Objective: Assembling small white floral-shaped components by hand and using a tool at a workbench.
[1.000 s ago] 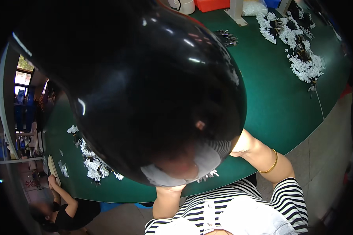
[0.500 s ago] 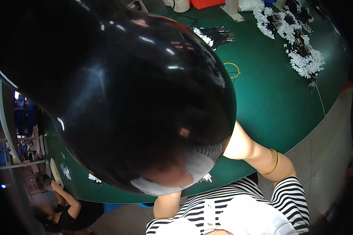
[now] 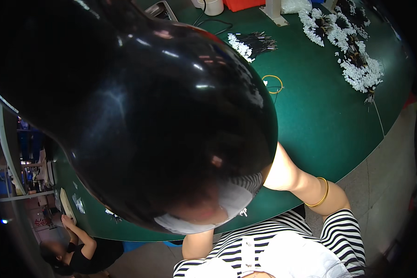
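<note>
A large, glossy black rounded object [image 3: 171, 116] fills the left and middle of the head view, covering both my hands. My right forearm [image 3: 306, 185], with a yellow bangle [image 3: 326, 192] on it, passes behind its right edge. Lower down, my left forearm [image 3: 198, 244] disappears under its bottom edge. Fingers, and whatever they may hold, are hidden. A few white connector ends [image 3: 243, 212] peek out by the table's near edge, between the two arms.
On the green table [image 3: 329, 134] lie a bundle of black wires with white connectors [image 3: 243, 46], a yellow ring [image 3: 273, 84] and more connector bundles [image 3: 361, 72] at the far right. A metal tray [image 3: 162, 10] stands at the back. Another person [image 3: 81, 250] sits at the lower left.
The black object's outline has shifted slightly left and down in view, uncovering more of the tray, the wire bundle and the yellow ring. My forearms look nearly unchanged.
</note>
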Motion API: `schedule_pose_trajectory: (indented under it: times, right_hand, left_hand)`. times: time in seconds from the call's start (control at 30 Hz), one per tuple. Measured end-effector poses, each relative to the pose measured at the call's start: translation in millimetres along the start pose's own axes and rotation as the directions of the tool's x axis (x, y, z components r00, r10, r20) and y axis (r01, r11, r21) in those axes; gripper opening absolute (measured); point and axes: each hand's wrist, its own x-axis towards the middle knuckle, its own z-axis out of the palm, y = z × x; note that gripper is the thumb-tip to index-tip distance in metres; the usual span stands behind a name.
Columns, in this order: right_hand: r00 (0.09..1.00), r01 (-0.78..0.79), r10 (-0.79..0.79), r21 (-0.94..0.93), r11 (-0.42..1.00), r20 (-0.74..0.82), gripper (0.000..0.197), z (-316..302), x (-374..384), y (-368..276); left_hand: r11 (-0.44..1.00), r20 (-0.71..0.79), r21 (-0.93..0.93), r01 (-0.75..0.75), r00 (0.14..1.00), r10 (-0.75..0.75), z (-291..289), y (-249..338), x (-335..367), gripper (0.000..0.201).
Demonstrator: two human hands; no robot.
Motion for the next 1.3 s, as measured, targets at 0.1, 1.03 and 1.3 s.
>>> schedule_pose_trajectory:
  times: [0.1, 1.03, 1.3]
  right_hand:
    - [1.000, 0.010, -0.010, -0.028, 1.000, -0.002, 0.033, -1.0, -0.6, 1.2]
    - [0.988, 0.150, -0.135, -0.326, 0.934, 0.069, 0.035, -6.1, 4.0, 0.0]
    - [0.996, 0.088, -0.082, -0.257, 0.962, 0.036, 0.028, -1.0, 3.5, -3.5]
  left_hand:
    - [0.999, 0.062, -0.033, 0.011, 0.998, -0.009, 2.1, 1.4, 3.0, 0.047]
    - [0.939, -0.139, 0.245, -0.240, 0.950, 0.279, -9.9, 9.0, -9.5, 0.040]
    - [0.821, -0.010, 0.458, -0.341, 0.922, 0.388, 1.5, -1.4, -2.2, 0.043]
